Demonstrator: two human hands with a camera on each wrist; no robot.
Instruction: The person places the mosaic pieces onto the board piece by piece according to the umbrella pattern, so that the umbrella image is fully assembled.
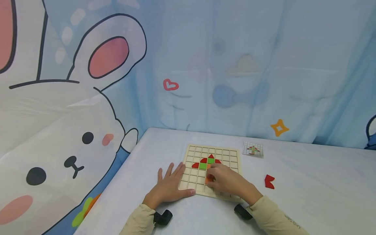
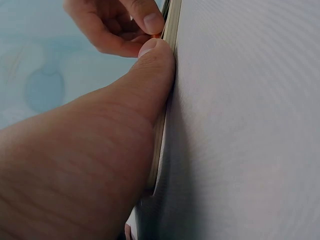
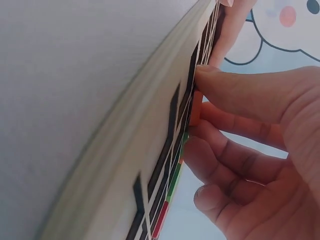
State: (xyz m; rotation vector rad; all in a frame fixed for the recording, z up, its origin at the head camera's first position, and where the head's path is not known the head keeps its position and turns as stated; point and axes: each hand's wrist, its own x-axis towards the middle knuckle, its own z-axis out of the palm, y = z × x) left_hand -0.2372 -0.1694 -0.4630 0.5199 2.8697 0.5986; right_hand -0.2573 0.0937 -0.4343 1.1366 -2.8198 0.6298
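A pale wooden grid board (image 1: pixel 189 178) lies on the white-covered table. Red quarter-round pieces (image 1: pixel 195 165), a red triangle (image 1: pixel 211 156) and green squares (image 1: pixel 202 166) sit in its cells. My left hand (image 1: pixel 168 189) is spread at the board's left side, with fingertips on the left edge and the thumb along the near edge. Over the board's middle, my right hand (image 1: pixel 230 181) pinches an orange square tile (image 3: pixel 195 107) between thumb and fingers, low against the grid. Part of the pattern is hidden behind the right hand in the head view.
Red pieces (image 1: pixel 269 181) lie on the table to the right of the board. Beyond its far right corner is a small pattern card (image 1: pixel 253 149) with a printed coloured figure. A blue curtain (image 1: pixel 188 107) hangs behind the table and a rabbit-print cloth (image 1: pixel 58 130) at the left.
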